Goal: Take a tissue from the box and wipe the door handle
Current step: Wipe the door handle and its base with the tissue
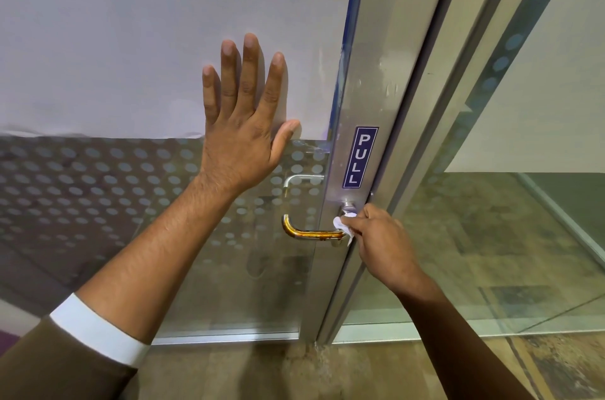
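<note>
A metal lever door handle (307, 232) juts left from the aluminium door frame, below a blue PULL sticker (360, 156). My right hand (381, 241) is closed around a small white tissue (344, 225) and presses it against the handle's right end, near its round base. My left hand (244, 124) lies flat on the glass door (131, 39), fingers spread upward, above and left of the handle. No tissue box is in view.
The door glass has a frosted upper part and a dotted band lower down. A second handle (299, 179) shows through the glass on the far side. A fixed glass panel (507, 219) stands to the right, with a stone-patterned floor below.
</note>
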